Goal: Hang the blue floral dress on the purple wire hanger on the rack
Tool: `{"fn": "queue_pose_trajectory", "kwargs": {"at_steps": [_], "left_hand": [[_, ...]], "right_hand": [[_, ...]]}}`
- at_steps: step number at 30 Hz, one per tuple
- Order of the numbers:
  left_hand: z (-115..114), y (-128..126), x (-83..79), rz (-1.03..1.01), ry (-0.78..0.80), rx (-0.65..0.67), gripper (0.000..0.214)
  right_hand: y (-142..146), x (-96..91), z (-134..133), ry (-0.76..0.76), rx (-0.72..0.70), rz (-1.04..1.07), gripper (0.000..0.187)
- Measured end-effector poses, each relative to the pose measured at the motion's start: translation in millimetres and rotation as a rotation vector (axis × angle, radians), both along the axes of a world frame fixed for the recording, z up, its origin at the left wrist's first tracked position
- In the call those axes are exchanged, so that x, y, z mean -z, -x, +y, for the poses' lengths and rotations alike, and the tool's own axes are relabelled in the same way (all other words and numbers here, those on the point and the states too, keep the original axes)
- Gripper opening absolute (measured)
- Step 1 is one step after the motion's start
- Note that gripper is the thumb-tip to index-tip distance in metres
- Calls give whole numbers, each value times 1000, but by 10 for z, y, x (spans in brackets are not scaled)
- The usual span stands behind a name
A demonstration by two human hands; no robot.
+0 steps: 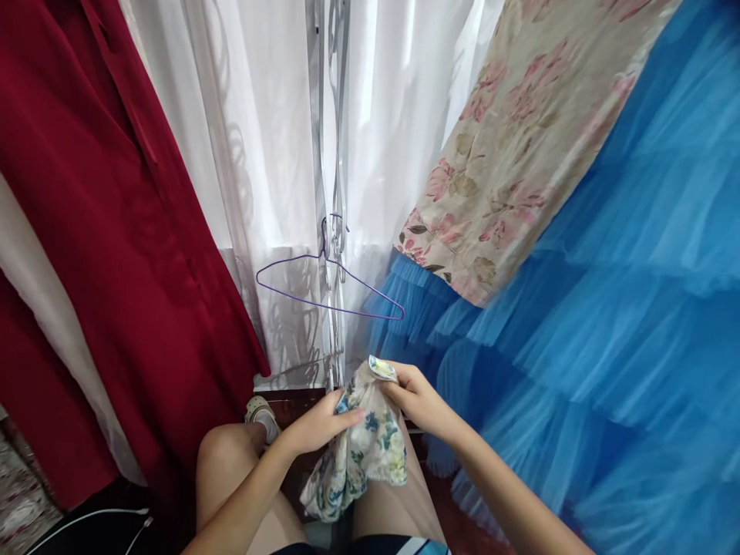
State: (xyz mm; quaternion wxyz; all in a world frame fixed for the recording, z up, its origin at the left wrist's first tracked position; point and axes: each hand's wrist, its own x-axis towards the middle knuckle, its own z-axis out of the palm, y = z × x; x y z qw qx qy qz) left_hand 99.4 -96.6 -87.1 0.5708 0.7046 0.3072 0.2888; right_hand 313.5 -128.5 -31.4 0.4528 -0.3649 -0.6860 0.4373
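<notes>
A floral garment [375, 447] in white, blue, green and yellow hangs between my hands, above my lap. My left hand [321, 422] is closed on its left upper side, the thumb lying across the front. At the upper right edge, my right hand [413, 397] pinches the cloth where a folded band stands up. The exact kind of garment is hard to make out. Just beyond my hands, a bare purple wire hanger [331, 304] hangs from a white metal stand [332, 154]; neither hand touches it.
White curtains [254, 139] hang behind the stand. A long red garment [116, 231] is at the left. On the right are a cream cloth with pink flowers [491, 177] and layered blue tulle [647, 308]. A white cable [86, 515] lies at lower left, over something black.
</notes>
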Motion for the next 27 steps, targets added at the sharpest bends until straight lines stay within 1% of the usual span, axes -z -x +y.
{"fn": "queue_pose_trajectory", "kwargs": {"at_steps": [2,3,5,7,10,13,15,17,19,22,24,26,27], "left_hand": [[-7,55,78,88,-118,-75,37],[5,90,104,135,-180,-108,31],[47,170,128,214,-275,-144,25],[89,249,112,251,-324,-174,23],[110,331,8,224,-355,-226,23],[73,349,-177,156,-341,-244,27],[27,333,-318,114,-355,-259,29],[-25,316,-452,74,-377,-276,35],[-75,322,-566,-1,-355,-285,39],[-130,386,-685,-182,-242,-348,32],[-138,460,-718,-267,-183,-397,28],[-98,564,-705,-248,-189,-393,24],[-52,629,-679,-191,-226,-375,21]], "right_hand": [[-148,-117,14,-175,95,-108,17],[-228,-170,40,-237,128,-150,20],[-392,-262,142,-286,183,-200,24],[-553,-346,313,-274,256,-193,18],[-750,-506,678,-317,404,-50,8],[-809,-739,1111,-382,478,70,8],[-731,-897,1389,-344,472,92,9],[-567,-1002,1614,-237,398,89,15],[-362,-1032,1756,-109,294,36,20],[-97,-972,1803,5,198,-62,22],[-1,-920,1762,58,166,-56,24],[23,-896,1701,128,139,0,26],[14,-897,1670,167,130,28,27]]}}
